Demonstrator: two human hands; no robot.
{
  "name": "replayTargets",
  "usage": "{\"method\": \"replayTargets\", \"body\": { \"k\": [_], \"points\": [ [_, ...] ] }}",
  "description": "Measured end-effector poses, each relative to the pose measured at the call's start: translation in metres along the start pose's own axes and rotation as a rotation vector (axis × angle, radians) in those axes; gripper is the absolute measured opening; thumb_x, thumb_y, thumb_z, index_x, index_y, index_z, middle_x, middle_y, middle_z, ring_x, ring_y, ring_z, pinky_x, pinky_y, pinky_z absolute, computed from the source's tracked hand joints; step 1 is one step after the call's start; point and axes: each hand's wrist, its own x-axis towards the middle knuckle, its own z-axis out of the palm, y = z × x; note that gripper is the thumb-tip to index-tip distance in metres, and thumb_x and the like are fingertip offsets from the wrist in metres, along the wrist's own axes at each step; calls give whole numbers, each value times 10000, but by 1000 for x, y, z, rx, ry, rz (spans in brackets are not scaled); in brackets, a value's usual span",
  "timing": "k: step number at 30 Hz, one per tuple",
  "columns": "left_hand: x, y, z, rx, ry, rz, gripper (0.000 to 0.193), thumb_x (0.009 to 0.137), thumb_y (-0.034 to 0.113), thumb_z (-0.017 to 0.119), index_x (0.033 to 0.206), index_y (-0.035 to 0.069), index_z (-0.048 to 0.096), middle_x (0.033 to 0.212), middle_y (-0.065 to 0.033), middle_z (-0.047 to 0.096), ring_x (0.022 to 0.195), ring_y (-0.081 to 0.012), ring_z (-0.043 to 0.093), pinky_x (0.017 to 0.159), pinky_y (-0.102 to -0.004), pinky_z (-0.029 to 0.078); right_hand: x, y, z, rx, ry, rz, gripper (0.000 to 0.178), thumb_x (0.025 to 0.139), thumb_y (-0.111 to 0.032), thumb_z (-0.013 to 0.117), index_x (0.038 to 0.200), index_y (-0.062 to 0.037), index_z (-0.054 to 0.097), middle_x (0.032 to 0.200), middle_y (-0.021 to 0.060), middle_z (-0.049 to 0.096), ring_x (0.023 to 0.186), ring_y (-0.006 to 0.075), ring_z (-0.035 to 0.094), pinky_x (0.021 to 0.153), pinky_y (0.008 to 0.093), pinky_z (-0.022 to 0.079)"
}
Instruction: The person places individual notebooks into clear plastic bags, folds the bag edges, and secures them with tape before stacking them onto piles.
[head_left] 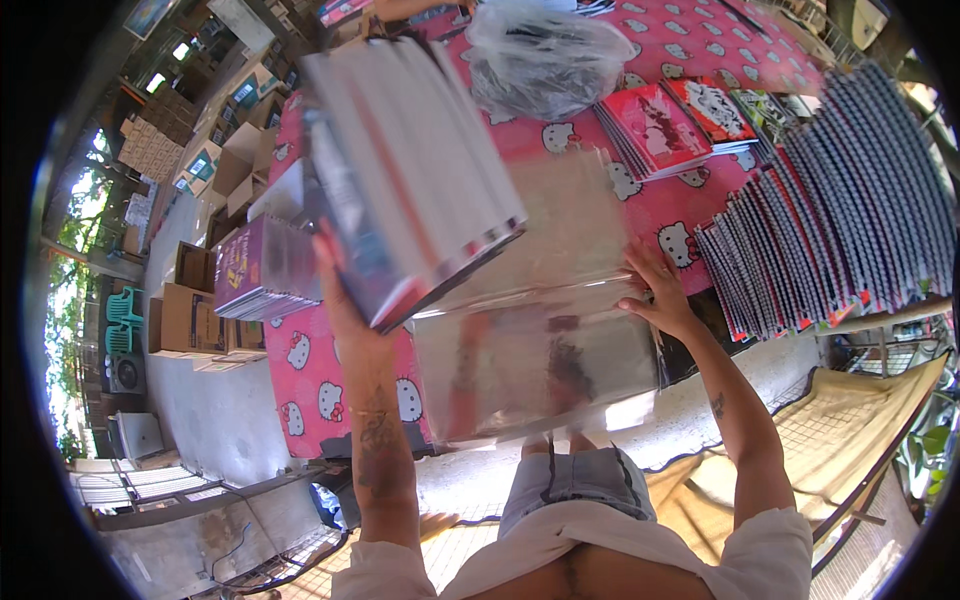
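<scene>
My left hand point(342, 300) is closed on the lower left side of a thick stack of notebooks point(420, 160). The stack is tilted above the table, smeared by motion, with its pale page edges showing. Part of my left hand is hidden behind it. Clear plastic sleeves point(540, 370) lie flat in front of me, shiny and overlapping. At their right edge is my right hand point(660, 295), fingers spread and holding nothing.
A pink cartoon-print cloth point(320, 385) covers the table. Tall piles of spiral notebooks point(830, 210) stand at right, with red-covered notebooks point(660, 130) beyond. A clear plastic bag point(545, 60) sits at the back. Purple-covered books point(255, 265) and cardboard boxes point(185, 320) are at left.
</scene>
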Motion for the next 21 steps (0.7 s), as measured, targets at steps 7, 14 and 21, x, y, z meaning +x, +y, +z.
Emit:
{"method": "replayTargets", "body": {
  "k": [7,14,21],
  "points": [
    [-5,-26,-17,8,162,8,492,924,456,648,1294,138,584,1064,17,616,1012,-138,599,866,-324,515,3,-11,-9,-174,-71,1,804,714,-517,772,1398,-189,506,1526,48,396,1460,291,258,1181,543,156],
    [1,-101,-53,179,-39,-246,516,914,442,667,1279,82,601,1077,15,643,992,-121,617,831,-293,523,4,-12,-8,-124,-84,23,822,694,-527,784,1399,-203,512,1533,42,390,1460,292,256,1188,536,142],
    [11,-134,-57,1185,64,-169,855,681,711,736,973,-92,698,868,-172,707,794,-263,696,731,-383,534,8,-14,-12,-93,-95,-5,713,750,-419,783,1372,-171,538,1498,81,437,1422,329,325,1165,523,215]
  ]
}}
